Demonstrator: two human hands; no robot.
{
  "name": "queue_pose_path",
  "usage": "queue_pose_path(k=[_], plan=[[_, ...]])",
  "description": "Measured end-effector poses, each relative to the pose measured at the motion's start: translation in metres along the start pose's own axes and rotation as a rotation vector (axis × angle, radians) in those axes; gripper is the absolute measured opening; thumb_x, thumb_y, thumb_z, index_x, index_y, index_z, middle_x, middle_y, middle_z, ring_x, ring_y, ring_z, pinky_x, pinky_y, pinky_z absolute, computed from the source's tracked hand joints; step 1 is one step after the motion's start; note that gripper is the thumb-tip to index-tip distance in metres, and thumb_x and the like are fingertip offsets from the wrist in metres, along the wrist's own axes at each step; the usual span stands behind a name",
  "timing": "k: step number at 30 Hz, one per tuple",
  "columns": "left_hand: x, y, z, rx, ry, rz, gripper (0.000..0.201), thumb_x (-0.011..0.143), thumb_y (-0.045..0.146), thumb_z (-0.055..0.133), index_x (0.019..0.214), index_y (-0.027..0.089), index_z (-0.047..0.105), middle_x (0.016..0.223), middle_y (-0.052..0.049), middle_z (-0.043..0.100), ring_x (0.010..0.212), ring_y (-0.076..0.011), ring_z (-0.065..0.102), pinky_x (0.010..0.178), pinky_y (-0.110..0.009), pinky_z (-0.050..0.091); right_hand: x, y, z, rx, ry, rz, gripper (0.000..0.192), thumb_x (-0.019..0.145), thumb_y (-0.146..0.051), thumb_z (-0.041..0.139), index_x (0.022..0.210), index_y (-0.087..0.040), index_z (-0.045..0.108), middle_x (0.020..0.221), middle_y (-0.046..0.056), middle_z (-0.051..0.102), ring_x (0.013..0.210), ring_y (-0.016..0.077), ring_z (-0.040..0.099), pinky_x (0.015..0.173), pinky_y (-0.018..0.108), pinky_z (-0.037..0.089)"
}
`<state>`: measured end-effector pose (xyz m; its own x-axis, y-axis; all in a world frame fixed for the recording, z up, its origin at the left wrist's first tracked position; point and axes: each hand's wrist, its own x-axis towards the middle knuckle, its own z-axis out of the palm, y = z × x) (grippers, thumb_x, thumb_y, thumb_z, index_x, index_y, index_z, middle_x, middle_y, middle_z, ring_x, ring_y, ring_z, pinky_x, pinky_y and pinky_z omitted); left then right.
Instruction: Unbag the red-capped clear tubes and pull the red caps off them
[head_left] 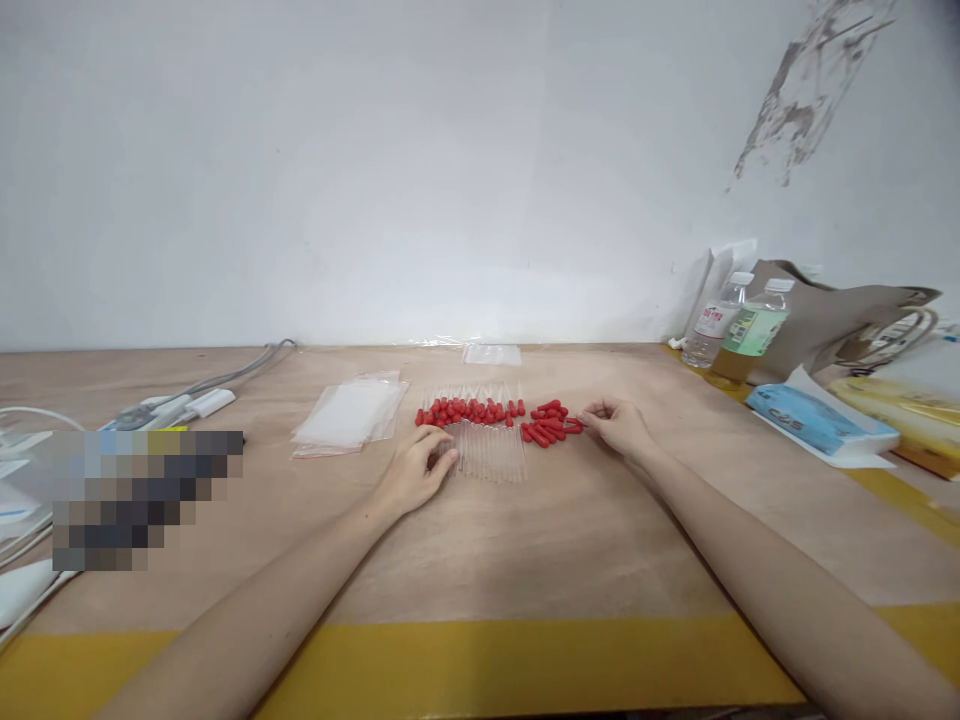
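Note:
Thin clear tubes (491, 450), apparently glass droppers, lie side by side mid-table, with red rubber bulbs (457, 410) along their upper ends. More clear tubes (472, 391) stretch behind the red row. At the left end of the row rests my left hand (416, 467), its fingers curved over the nearest tubes and the thumb apart; no held thing shows in it. Loose red bulbs (546, 430) form a small heap to the right. My right hand (619, 425) is at that heap's right edge, fingertips pinched at a red rubber bulb (573, 426).
Clear plastic bags (345, 412) lie stacked on the left, and another small bag (492, 355) is near the wall. Cables and a power strip (161, 412) occupy the far left. Two bottles (752, 330), a blue tissue pack (817, 420) and a grey bag (817, 310) stand right.

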<state>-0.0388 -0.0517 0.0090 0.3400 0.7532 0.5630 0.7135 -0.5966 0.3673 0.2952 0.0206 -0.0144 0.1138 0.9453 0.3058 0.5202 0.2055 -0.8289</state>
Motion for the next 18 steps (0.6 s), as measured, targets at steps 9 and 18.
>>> queue_pose_path(k=[9,18], plan=[[-0.0004,-0.0007,0.0011,0.016,-0.002,0.013,0.019,0.082,0.029,0.046,0.092,0.018,0.058,0.095,-0.006,0.056,0.088,-0.0174,0.054,0.077,-0.032,0.045,0.0008,0.0008,0.0002,-0.004,-0.055,0.016,0.029,0.065,-0.042,0.060,0.073,-0.015,0.065,0.069,0.006,0.067,0.064,0.0167,0.060,0.055,0.025,0.046],[0.0000,-0.0004,0.0007,0.013,-0.005,0.020,0.017,0.081,0.028,0.046,0.089,0.018,0.058,0.093,-0.006,0.056,0.086,-0.0176,0.055,0.076,-0.033,0.046,0.0005,-0.0022,-0.0030,-0.018,-0.125,0.005,0.025,0.068,-0.031,0.060,0.085,-0.015,0.064,0.072,0.006,0.067,0.061,0.0147,0.061,0.055,0.024,0.047]])
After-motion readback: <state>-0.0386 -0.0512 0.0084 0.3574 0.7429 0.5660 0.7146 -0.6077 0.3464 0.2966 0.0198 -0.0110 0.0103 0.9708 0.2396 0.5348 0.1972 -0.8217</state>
